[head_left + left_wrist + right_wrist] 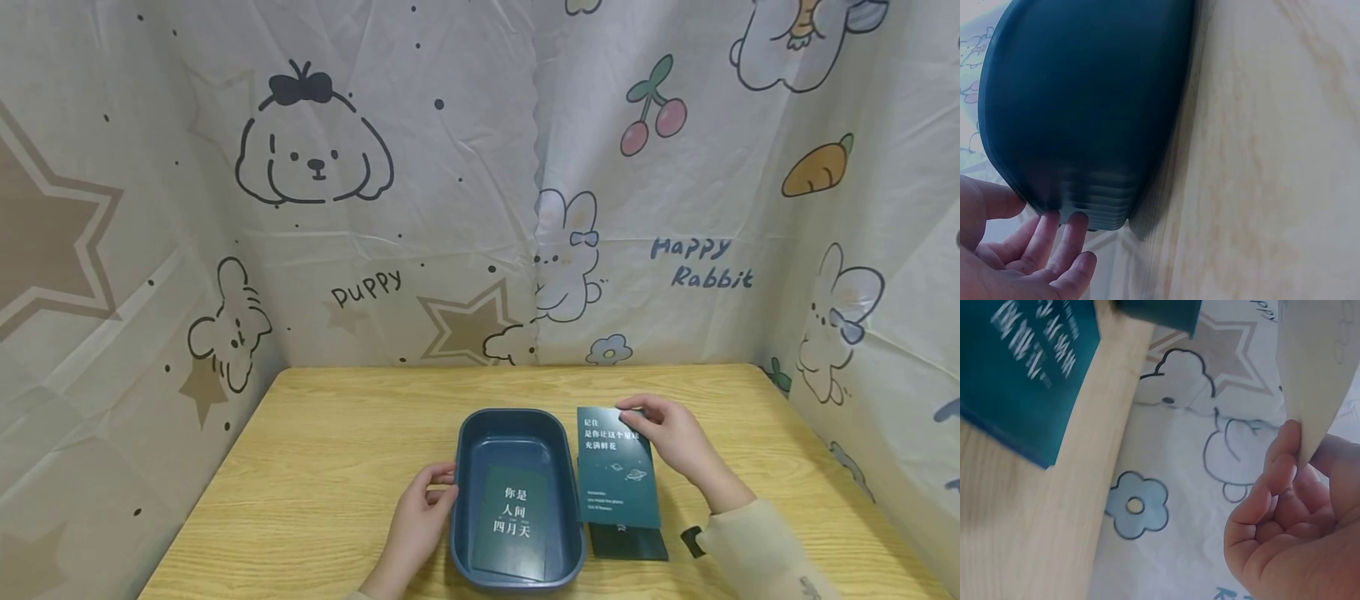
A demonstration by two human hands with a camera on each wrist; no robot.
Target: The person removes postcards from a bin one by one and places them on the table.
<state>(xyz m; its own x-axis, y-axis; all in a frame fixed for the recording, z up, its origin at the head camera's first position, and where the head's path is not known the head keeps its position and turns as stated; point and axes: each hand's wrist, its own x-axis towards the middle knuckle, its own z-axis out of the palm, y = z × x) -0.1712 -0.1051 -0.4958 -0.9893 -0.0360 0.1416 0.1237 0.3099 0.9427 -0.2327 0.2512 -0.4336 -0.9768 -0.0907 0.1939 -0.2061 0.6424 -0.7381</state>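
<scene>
In the head view, a dark blue rectangular tray [517, 421] with rounded corners stands on the table. One dark green card with white lettering [510, 554] lies inside it. My left hand [420, 517] holds the tray's left side; in the left wrist view its thumb is at the rim and its fingers touch the outer wall. By its upper right corner, my right hand [675, 437] pinches another green card [615, 471], printed with white text and small planets. Its pale back [1313, 369] faces the right wrist camera. Below this raised card, a stack of green cards [630, 546] lies partly hidden.
The wooden table [337, 450] has its back edge against a patterned cloth [465, 167], which hangs on the sides too. Close to the right sleeve is a small black object [693, 542], seemingly on the wrist. The card stack sits just right of the tray.
</scene>
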